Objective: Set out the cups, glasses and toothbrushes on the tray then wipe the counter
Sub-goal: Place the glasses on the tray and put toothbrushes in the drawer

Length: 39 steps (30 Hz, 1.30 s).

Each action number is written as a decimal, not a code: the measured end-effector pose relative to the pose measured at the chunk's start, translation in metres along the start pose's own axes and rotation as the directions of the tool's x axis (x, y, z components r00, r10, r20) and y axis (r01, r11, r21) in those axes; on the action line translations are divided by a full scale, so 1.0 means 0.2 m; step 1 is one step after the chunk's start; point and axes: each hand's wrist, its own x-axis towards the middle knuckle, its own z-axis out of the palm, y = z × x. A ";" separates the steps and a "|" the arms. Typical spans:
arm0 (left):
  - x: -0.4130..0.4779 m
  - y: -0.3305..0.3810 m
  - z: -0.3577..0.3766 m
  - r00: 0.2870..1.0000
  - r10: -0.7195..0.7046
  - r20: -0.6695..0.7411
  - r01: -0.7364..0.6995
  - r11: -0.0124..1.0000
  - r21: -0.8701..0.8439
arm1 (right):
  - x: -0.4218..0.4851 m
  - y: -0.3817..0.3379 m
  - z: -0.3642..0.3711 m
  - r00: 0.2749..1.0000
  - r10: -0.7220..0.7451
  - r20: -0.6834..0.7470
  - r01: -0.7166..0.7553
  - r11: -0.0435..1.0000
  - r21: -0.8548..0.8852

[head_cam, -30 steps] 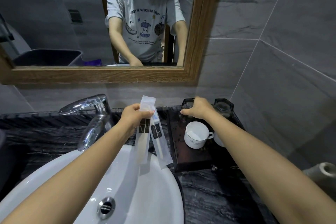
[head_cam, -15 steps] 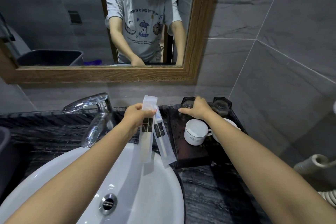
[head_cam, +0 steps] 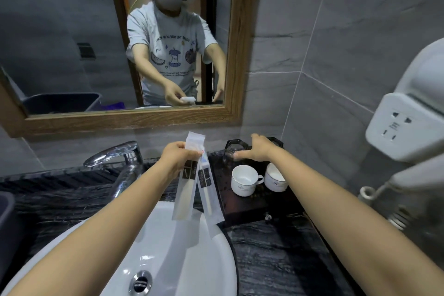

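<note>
Left hand (head_cam: 176, 158) pinches two wrapped toothbrushes (head_cam: 185, 190) over the sink (head_cam: 182, 259); right hand (head_cam: 258, 151), fingers spread, arm outstretched, hovers at the glasses (head_cam: 231, 151) on the tray (head_cam: 247, 209).

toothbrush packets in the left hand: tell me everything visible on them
Two toothbrush packets: long, flat, frosted white plastic sleeves, each with a dark label band in its upper half. A pale handle shows through the right one. The left hand pinches both near the top. They hang down, fanned apart at the bottom, over the back of the white basin, beside the dark tray's left edge.
</note>
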 end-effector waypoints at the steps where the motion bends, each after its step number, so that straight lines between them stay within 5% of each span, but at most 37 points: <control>1: -0.01 0.02 0.01 1.000 0.002 0.014 -0.002 1.000 -0.006 | -0.03 0.01 -0.01 1.000 -0.001 0.004 0.001 1.000 -0.016; 10: -0.14 0.03 0.12 0.994 -0.015 0.106 0.022 0.997 -0.068 | -0.35 0.15 0.12 0.991 -0.076 -0.107 0.068 0.995 -0.076; 16: -0.17 -0.08 0.13 0.992 -0.035 0.125 0.045 0.996 -0.078 | -0.61 0.37 0.49 0.902 -0.121 -0.414 0.163 0.984 0.067; 20: -0.16 -0.15 0.11 0.991 -0.056 0.120 0.067 0.993 -0.092 | -0.65 0.53 0.73 0.925 -0.044 -0.377 0.098 0.987 0.125; 27: -0.16 -0.25 0.10 0.989 -0.089 0.120 0.102 0.989 -0.106 | -0.46 0.56 0.88 0.912 0.274 -0.304 -0.088 0.856 0.509; 34: -0.16 -0.29 0.06 0.988 -0.108 0.109 0.120 0.986 -0.112 | -0.29 0.51 0.98 0.805 0.554 -0.214 -0.134 0.521 0.843; 39: -0.13 -0.32 0.03 0.988 -0.112 0.108 0.124 0.986 -0.110 | -0.26 0.51 1.01 0.807 0.588 0.057 -0.015 -0.076 0.997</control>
